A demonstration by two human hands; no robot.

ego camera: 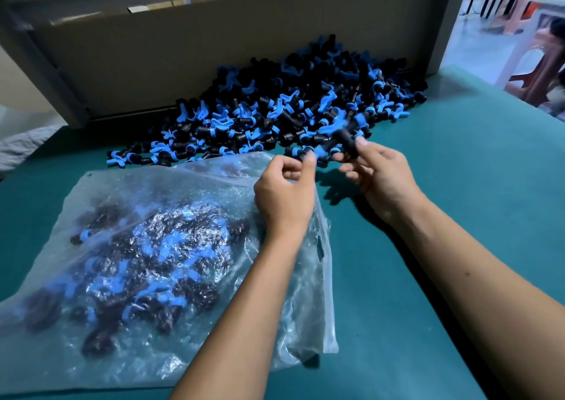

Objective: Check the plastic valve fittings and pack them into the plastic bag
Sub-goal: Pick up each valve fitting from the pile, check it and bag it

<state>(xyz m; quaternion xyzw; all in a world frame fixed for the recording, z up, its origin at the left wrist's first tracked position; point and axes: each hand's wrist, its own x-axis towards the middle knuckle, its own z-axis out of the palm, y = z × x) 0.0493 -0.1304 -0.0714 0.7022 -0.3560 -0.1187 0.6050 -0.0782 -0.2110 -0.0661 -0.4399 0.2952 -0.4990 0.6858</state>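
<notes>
Clear plastic bag (146, 246) — lying flat on the teal desk (458, 216), part-filled with fittings, its mouth slack under the left hand (282, 197), which is pinching one blue-and-black fitting (305, 154). Right hand (379, 176) is gripping another fitting (344, 138) at the edge of the loose pile (290, 109). Risk — a fitting is likely missing the limp opening or knocking pile pieces astray.

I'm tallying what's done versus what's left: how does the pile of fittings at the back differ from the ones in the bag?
The loose pile lies bare on the green table against the cardboard box, sharp in black and blue. The bagged fittings lie nearer, under the plastic bag, so they look hazy and glinting. The loose pile looks bigger. Both are the same black-and-blue fittings.
</notes>
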